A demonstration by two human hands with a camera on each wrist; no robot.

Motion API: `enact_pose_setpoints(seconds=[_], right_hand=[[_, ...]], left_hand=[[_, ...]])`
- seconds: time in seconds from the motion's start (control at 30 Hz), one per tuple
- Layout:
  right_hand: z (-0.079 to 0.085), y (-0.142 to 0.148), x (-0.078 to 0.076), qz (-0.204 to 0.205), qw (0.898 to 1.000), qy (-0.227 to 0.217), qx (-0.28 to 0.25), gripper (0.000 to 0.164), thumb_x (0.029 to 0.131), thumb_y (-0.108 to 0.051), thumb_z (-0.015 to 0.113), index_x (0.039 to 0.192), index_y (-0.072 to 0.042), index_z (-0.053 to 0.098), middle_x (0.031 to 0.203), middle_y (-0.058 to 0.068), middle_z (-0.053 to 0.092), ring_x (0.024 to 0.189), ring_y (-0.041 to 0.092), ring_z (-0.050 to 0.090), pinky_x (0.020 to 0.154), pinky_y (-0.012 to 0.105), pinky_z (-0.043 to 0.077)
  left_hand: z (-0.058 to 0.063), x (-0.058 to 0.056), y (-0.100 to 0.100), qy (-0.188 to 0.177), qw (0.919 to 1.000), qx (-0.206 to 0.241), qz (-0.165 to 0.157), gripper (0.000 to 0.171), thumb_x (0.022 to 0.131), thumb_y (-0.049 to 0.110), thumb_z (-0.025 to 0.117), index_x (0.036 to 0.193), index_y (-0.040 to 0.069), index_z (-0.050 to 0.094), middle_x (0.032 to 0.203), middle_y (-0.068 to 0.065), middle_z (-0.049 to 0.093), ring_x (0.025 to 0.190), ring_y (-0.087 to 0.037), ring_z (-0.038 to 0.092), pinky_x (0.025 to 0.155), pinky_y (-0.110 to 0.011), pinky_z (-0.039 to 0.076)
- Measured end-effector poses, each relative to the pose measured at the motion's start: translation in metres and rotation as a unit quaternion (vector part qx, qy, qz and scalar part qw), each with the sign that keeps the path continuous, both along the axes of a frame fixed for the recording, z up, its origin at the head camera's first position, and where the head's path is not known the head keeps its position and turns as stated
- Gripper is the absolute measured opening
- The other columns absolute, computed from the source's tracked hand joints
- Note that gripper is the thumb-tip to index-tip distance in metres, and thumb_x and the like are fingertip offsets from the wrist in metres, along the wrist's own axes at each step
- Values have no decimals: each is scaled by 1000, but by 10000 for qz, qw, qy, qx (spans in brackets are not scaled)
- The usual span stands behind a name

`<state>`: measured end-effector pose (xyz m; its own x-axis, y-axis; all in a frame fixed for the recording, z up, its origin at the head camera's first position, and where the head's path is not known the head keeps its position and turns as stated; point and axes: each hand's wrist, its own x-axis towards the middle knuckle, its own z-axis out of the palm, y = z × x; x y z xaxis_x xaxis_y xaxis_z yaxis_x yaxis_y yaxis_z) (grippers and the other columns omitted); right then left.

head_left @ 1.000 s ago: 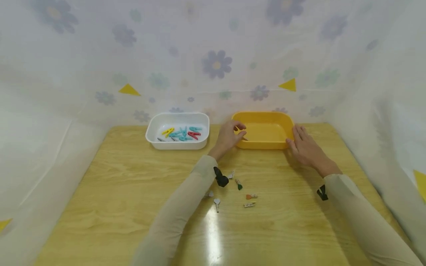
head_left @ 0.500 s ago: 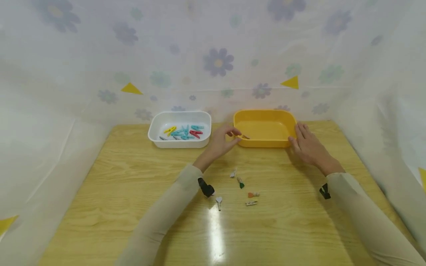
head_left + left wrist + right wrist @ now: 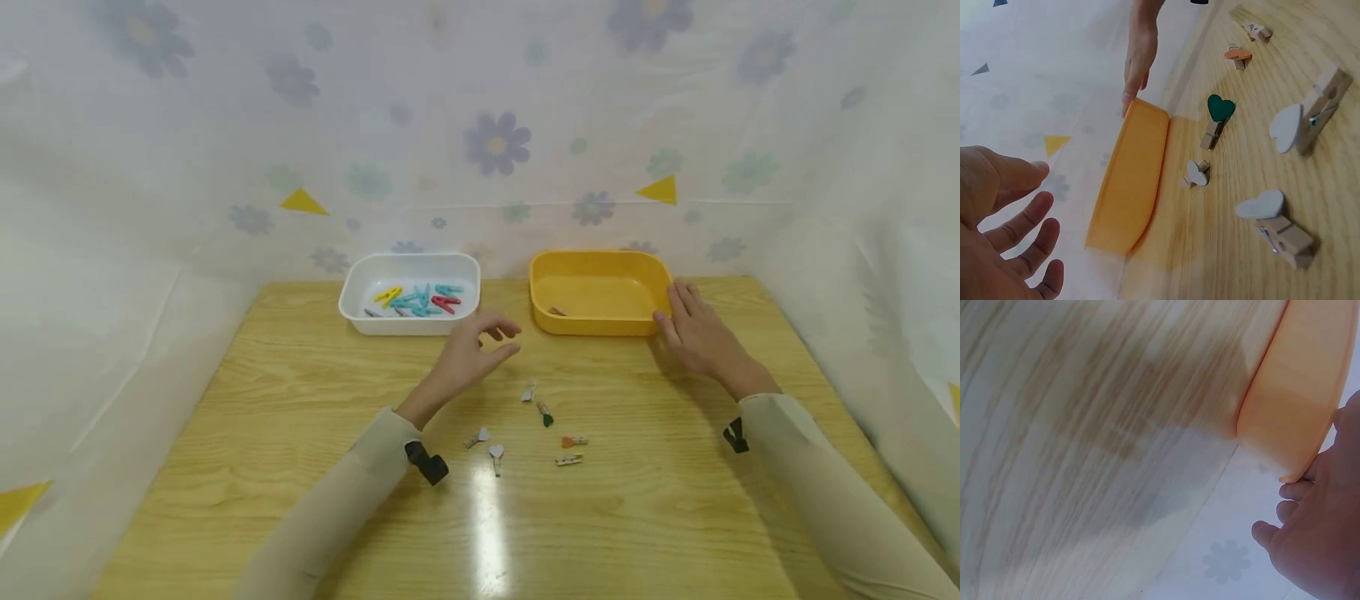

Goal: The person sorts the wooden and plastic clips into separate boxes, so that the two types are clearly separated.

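My left hand (image 3: 480, 346) is over the table in front of the white tub (image 3: 408, 327), fingers loosely bent and apart, holding nothing. At the yellow tub (image 3: 600, 325), my right hand (image 3: 701, 337) rests against the right end, fingers fairly straight along the side and thumb by the front corner. One small wooden clothespin (image 3: 557, 311) lies inside that tub at its left. Several wooden clothespins with hearts lie on the table, among them a green-heart clothespin (image 3: 1219, 112), an orange-heart clothespin (image 3: 1238, 55) and a white-heart clothespin (image 3: 1285, 231).
Inside the white tub are several plastic clothespins, including a yellow clothespin (image 3: 388, 296), a red clothespin (image 3: 446, 303) and blue ones. Both tubs stand at the back of the wooden table (image 3: 300, 392), before a flowered curtain (image 3: 420, 125).
My left hand has let go of the small clothespin in the yellow tub and moved left and back toward me. The right hand stays at the tub's end.
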<state>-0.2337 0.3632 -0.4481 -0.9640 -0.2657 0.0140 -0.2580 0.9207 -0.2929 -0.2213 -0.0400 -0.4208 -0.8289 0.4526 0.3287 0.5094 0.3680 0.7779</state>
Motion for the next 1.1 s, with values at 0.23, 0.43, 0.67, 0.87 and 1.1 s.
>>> enact_pose_setpoints(seconds=[0.23, 0.43, 0.67, 0.87, 1.1], right_hand=[[1, 0, 0, 9, 10000, -18, -41, 74, 113, -44, 20, 158, 12, -1, 166, 30, -11, 152, 51, -3, 120, 65, 6], [0, 0, -3, 49, 10000, -9, -27, 74, 113, -43, 19, 157, 13, -1, 166, 31, -11, 152, 50, -5, 121, 64, 3], [2, -1, 0, 35, 10000, -45, -50, 74, 113, -43, 18, 157, 13, -2, 166, 31, -11, 152, 51, -6, 121, 63, 2], [4, -2, 0, -4, 10000, -86, -28, 74, 113, -43, 19, 157, 13, -2, 166, 31, -11, 152, 51, -5, 121, 63, 3], [3, -2, 0, 42, 10000, -54, -62, 74, 114, -42, 19, 157, 14, -2, 165, 32, -10, 152, 52, -4, 121, 63, 3]], left_hand=[[-4, 17, -20, -159, 9997, -148, 91, 19, 93, 11, 77, 112, 7, 74, 107, -3, 73, 100, -28, 65, 77, -47, 53], [-10, 33, -36, -403, 9990, -188, 60, 19, 94, 13, 77, 112, 10, 74, 110, -3, 73, 100, -24, 65, 79, -43, 52], [-22, 49, -53, -475, 9982, -365, 38, 21, 93, 12, 78, 112, 6, 74, 108, -2, 73, 99, -25, 66, 77, -41, 52], [-28, 59, -63, -533, 9966, -617, -112, 19, 93, 12, 78, 110, 5, 74, 108, -9, 73, 97, -22, 66, 77, -37, 55], [-37, 70, -69, -502, 9962, -689, -178, 16, 90, 7, 80, 104, 3, 74, 102, -7, 73, 94, -26, 67, 85, -44, 57]])
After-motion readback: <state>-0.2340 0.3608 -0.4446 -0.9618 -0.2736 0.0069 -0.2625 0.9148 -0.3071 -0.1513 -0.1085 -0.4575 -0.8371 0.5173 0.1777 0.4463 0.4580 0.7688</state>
